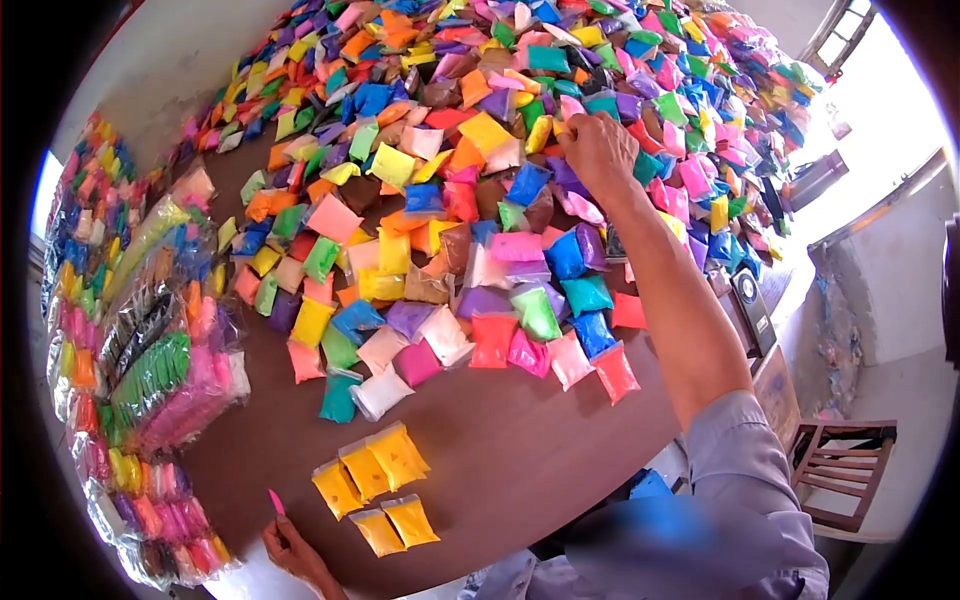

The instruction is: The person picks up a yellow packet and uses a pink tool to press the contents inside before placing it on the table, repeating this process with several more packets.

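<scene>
The right hand (598, 150) reaches far across the counter (520, 450) into a heap of coloured packets (480, 250). Its fingers (575, 135) curl down among them, and I cannot tell whether they grip one. The left hand (295, 550) sits at the near edge, its fingers pinched on a small pink stick (276, 502). Just right of those fingers lies a group of yellow packets (375, 480). To their left are bagged bundles (150, 380).

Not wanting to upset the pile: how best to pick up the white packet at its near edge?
Probably pinch the white packet by its near end, coming from the bare table side: it lies flat, neighbours crowd its far side.
</scene>
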A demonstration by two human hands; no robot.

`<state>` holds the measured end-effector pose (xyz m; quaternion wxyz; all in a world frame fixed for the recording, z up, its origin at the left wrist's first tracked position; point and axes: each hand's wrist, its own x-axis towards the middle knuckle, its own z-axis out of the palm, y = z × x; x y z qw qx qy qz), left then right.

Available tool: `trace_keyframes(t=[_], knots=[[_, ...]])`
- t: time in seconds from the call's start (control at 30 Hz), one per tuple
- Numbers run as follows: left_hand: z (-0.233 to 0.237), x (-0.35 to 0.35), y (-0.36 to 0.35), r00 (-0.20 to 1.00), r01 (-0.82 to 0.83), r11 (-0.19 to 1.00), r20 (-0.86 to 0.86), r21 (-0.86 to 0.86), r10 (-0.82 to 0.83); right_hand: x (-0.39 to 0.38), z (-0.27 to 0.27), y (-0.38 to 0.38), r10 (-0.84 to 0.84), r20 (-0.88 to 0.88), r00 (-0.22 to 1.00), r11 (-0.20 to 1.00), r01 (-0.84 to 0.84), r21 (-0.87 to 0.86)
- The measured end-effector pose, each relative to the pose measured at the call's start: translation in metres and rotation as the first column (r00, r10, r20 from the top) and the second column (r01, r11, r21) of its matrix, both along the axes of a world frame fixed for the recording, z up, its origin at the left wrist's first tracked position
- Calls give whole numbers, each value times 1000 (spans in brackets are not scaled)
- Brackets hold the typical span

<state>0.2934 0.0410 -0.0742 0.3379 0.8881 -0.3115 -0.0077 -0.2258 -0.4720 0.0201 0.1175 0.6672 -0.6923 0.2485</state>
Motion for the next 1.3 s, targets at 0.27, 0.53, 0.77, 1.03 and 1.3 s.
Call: trace_keyframes(t=[0.27, 0.53, 0.77, 1.03, 1.3], knots=[[-5, 1, 1, 998, 39, 997, 52, -60, -36, -23, 10, 51, 229, 170, 958, 969, -208, -135], [-8, 2, -7, 990, 106, 987, 104, -122, -94, -29, 16, 219, 134, 933, 334, 927, -374, 1], [2, 1, -10, 976, 182, 976, 139, -123, -165, 16, -12, 334, -86, 960, -266, 910, -413, -33], [9, -8, -14, 961, 222, 962, 204, -158, -188, 48, -40, 399, -168, 936, -309, 853, -522, -19], [18, -25, -14, 955, 187, 970, 260, -154, -143, 77, -47, 435, -92, 996, 14, 776, -626, 80]])
